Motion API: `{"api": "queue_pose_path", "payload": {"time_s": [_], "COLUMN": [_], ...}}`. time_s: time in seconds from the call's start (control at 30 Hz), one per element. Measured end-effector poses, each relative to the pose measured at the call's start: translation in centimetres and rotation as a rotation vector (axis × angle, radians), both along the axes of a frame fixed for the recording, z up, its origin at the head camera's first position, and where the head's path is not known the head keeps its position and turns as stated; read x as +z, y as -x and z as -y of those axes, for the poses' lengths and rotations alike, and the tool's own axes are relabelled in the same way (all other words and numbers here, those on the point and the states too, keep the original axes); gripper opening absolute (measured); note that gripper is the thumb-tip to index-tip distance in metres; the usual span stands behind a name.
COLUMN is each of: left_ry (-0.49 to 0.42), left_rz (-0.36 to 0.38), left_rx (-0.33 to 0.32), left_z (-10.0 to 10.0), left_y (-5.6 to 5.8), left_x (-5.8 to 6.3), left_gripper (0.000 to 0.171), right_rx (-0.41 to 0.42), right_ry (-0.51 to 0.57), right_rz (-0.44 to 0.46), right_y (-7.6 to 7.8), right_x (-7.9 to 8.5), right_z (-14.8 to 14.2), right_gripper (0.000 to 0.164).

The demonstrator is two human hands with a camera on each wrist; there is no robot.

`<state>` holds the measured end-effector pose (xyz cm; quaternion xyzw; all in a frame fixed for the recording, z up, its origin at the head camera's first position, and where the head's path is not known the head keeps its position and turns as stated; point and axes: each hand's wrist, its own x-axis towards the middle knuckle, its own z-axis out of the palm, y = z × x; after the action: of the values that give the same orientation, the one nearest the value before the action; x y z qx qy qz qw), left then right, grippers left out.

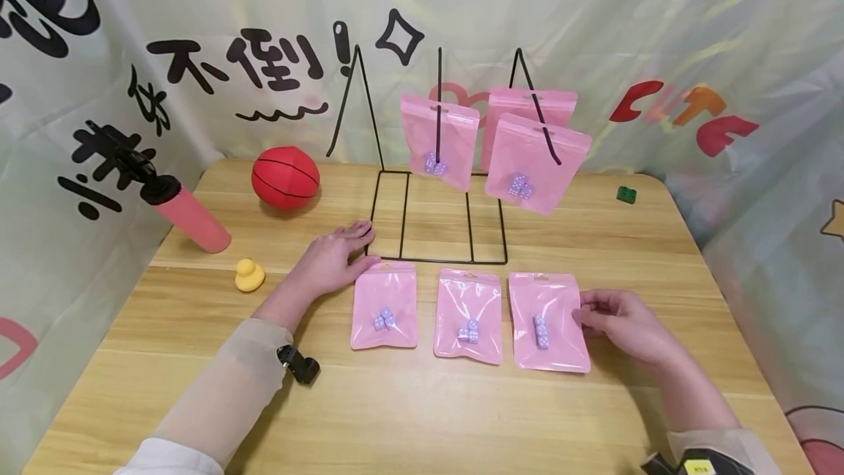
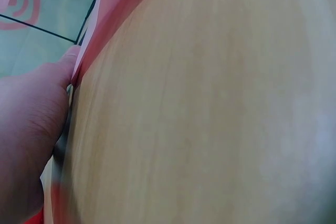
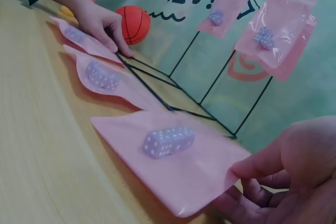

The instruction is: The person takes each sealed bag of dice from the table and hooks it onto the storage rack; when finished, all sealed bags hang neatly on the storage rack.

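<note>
Three pink zip pouches, each with lilac dice showing through, lie in a row: a left pouch [image 1: 385, 288], a middle pouch [image 1: 468, 295] and a right pouch [image 1: 527, 299]. My right hand [image 1: 623, 325] pinches the right edge of the right pouch between thumb and fingers; the right wrist view shows this pouch [image 3: 210, 177] tilted, its edge raised. My left hand [image 1: 332, 259] rests at the front left corner of a black wire rack [image 1: 435, 261], fingers extended, thumb by the left pouch's top edge. Three similar pouches hang on the rack: one on the middle hook [image 1: 438, 112], two on the right hook [image 1: 541, 119].
The rack's left hook [image 1: 343, 112] holds nothing. At the left are a red ball [image 1: 286, 178], a pink pump bottle [image 1: 194, 222] and a yellow rubber duck [image 1: 249, 275]. A small green block [image 1: 626, 195] lies at the back right. A printed cloth hangs behind the table [image 1: 422, 424].
</note>
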<state>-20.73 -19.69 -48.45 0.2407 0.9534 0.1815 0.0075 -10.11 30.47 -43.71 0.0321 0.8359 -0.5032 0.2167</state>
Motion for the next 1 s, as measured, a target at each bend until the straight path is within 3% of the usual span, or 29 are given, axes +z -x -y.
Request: {"api": "queue_pose_path", "payload": {"time_s": [0.2, 0.43, 0.67, 1.0], "left_ry": [-0.002, -0.003, -0.005, 0.007], "left_rz": [-0.011, -0.013, -0.022, -0.011], "left_rx": [-0.002, -0.003, -0.008, -0.003], "left_z": [-0.1, -0.1, 0.0, -0.2], "left_y": [0.0, 0.0, 0.0, -0.1], "left_x": [0.0, 0.0, 0.0, 0.2], "left_gripper": [0.065, 0.065, 0.065, 0.065], "right_rx": [0.016, 0.04, 0.017, -0.022], "right_ry": [0.035, 0.068, 0.025, -0.011], "right_rz": [-0.053, -0.182, -0.349, -0.489], "right_y": [0.0, 0.0, 0.1, 0.3], "right_x": [0.5, 1.4, 2.1, 3.7], "right_z": [0.0, -0.3, -0.2, 0.5], "right_gripper": [0.031, 0.026, 0.017, 0.009]}}
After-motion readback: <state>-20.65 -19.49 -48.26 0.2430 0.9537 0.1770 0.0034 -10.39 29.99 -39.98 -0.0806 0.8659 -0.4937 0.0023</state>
